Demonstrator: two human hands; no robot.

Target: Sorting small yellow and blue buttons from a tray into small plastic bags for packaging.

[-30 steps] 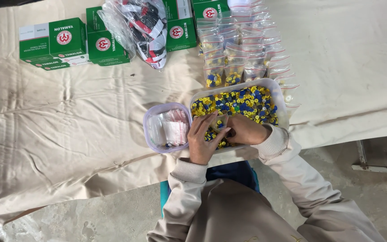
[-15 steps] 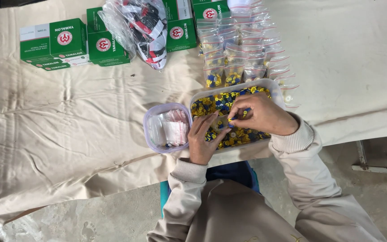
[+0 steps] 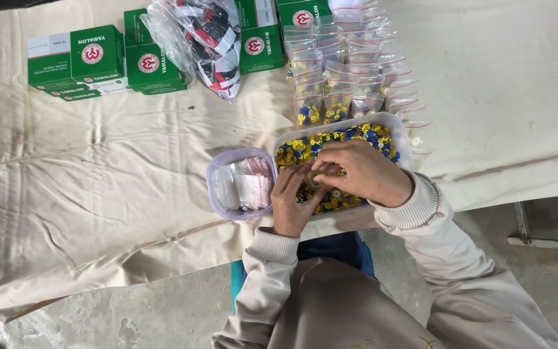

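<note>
Right hand [image 3: 366,171] back over glossy buttons [image 3: 363,134]

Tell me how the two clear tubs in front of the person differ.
The larger tub is filled with small yellow and blue round pieces; the smaller tub holds flat clear bags with red strips. The larger tub is oblong, the smaller tub squarish. Both the left hand and right hand are over the larger tub; the smaller tub is untouched. Both are clear plastic, lidless, side by side on the cloth.
</note>
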